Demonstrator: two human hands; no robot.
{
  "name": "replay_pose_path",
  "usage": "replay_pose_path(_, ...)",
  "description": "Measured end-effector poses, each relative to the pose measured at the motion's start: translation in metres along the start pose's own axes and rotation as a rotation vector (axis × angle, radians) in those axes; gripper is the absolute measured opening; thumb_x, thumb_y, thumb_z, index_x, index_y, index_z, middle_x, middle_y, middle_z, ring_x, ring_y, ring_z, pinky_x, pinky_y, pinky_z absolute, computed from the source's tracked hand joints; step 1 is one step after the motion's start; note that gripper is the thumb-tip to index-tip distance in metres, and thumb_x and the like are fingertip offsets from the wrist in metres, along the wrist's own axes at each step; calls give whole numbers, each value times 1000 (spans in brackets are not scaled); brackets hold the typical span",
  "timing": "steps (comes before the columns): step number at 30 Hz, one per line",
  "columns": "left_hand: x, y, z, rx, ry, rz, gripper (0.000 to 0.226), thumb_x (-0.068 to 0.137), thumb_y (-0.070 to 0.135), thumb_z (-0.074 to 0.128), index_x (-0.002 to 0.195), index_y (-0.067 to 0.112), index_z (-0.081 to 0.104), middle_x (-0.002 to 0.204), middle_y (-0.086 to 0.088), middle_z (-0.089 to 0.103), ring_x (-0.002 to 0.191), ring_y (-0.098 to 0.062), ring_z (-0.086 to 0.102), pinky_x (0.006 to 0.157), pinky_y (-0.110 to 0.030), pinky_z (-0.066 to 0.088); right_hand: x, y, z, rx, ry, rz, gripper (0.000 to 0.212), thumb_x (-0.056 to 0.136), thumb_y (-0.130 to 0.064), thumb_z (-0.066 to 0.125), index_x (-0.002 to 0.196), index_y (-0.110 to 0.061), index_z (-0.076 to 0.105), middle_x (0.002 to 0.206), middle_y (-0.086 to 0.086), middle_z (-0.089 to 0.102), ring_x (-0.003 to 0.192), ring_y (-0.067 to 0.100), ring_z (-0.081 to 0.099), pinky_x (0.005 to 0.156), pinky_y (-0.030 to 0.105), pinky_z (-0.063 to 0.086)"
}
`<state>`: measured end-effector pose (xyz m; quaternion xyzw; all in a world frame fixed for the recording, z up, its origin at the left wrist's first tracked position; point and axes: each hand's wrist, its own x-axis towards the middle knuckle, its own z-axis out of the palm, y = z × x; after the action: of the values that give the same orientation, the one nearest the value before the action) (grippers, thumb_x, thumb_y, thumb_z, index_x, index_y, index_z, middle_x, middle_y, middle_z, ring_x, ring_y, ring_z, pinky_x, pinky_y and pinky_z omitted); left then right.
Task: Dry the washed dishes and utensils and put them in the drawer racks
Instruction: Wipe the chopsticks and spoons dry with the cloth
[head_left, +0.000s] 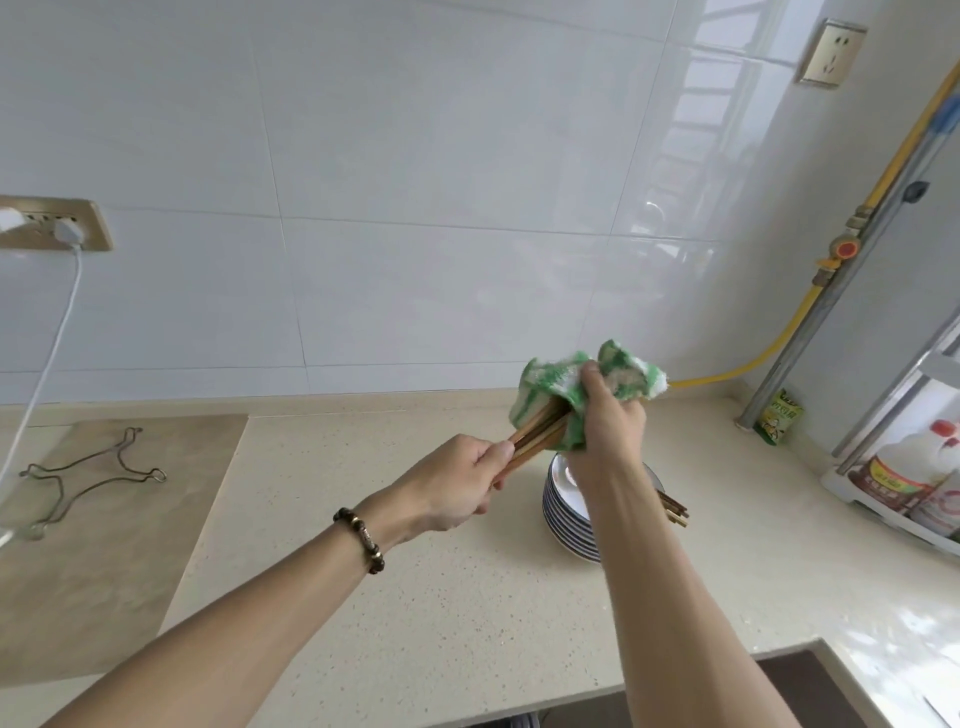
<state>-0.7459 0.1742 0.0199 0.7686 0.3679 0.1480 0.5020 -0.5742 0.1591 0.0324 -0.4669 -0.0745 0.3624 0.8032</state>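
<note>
Far left: wire trivet (91, 475) lying flat on a tan mat (104, 545), white cable (49, 358) hanging from a wall socket above it. Centre: left hand (457, 480), beaded bracelet (359, 539) on the wrist, fingers curled round the near end of a bundle of wooden chopsticks (535, 439), held above the countertop (415, 597). Right hand (605, 426) grips a green-and-white cloth (566, 387) bunched round the far end of the bundle. Directly below: stack of blue-rimmed plates (563, 519) on the counter, more chopsticks (672, 508) resting across the top plate. Far right: yellow hose (769, 348), bottles in a white rack (909, 488).
</note>
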Motion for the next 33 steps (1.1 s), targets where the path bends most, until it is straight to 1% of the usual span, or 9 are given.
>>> replay_pose_path(5, 10, -1, 4, 138, 127, 79, 45, 109, 36, 35, 75, 12, 54, 51, 5, 42, 34, -4, 29, 45, -26, 27, -21, 27, 5, -68, -91, 146, 12, 93, -10, 70, 91, -4, 60, 78, 10, 66, 61, 23, 67, 59, 35, 58)
replay_pose_path(11, 10, -7, 9, 331, 255, 185, 51, 108, 35, 36, 79, 1, 59, 56, 2, 46, 45, -13, 38, 48, -30, 28, -8, 11, 14, 35, -14, 75, 20, 94, -21, 71, 92, -4, 60, 81, 10, 69, 56, 17, 69, 59, 32, 58)
replay_pose_path(14, 15, -2, 10, 291, 354, 193, 42, 108, 30, 37, 82, 9, 62, 60, 1, 56, 45, -15, 49, 46, -29, 36, -29, 36, 13, -58, -224, 156, 19, 95, -15, 68, 104, 1, 63, 90, 13, 72, 74, 22, 73, 64, 33, 61)
replay_pose_path(17, 9, -14, 4, 191, 202, 144, 44, 107, 38, 41, 73, 14, 56, 54, 2, 53, 40, -16, 50, 48, -34, 47, -22, 35, -4, -157, -356, 150, 20, 96, -13, 64, 107, 4, 62, 97, 18, 70, 90, 33, 70, 83, 46, 59)
replay_pose_path(20, 4, -33, -16, 420, 240, 154, 50, 102, 51, 39, 65, 19, 51, 52, 7, 41, 43, -13, 38, 51, -39, 48, -7, 19, -28, -740, -542, -8, 10, 99, -12, 59, 97, -3, 62, 89, 12, 68, 77, 20, 68, 75, 36, 60)
replay_pose_path(23, 10, -27, -45, 700, 600, 361, 38, 98, 49, 52, 110, 14, 64, 102, -1, 62, 90, -15, 61, 63, -27, 48, -4, 11, -44, -1565, -800, -200, 19, 98, -10, 59, 81, -16, 55, 71, -2, 60, 51, 1, 53, 48, 15, 42)
replay_pose_path(26, 18, -3, -51, 1023, 229, 373, 62, 94, 57, 56, 143, 21, 43, 141, -4, 46, 130, -22, 45, 107, -47, 43, -9, 5, -43, -1894, -897, -392, 12, 96, -13, 61, 88, -16, 53, 75, -3, 58, 61, 10, 51, 49, 18, 37)
replay_pose_path(28, 22, 3, -39, 1187, -67, 245, 35, 101, 51, 47, 120, 22, 53, 120, -2, 59, 106, -21, 59, 94, -42, 50, -14, 1, -39, -1912, -896, -539, 6, 95, -17, 61, 96, -16, 55, 79, -1, 60, 70, 18, 56, 55, 27, 42)
replay_pose_path(33, 25, -14, -23, 1123, -90, 317, 29, 108, 38, 36, 91, 17, 46, 72, 5, 51, 58, -16, 48, 60, -37, 43, -14, -8, -53, -1939, -968, -669, 18, 95, -29, 64, 101, -18, 52, 83, 1, 65, 77, 24, 62, 71, 46, 53)
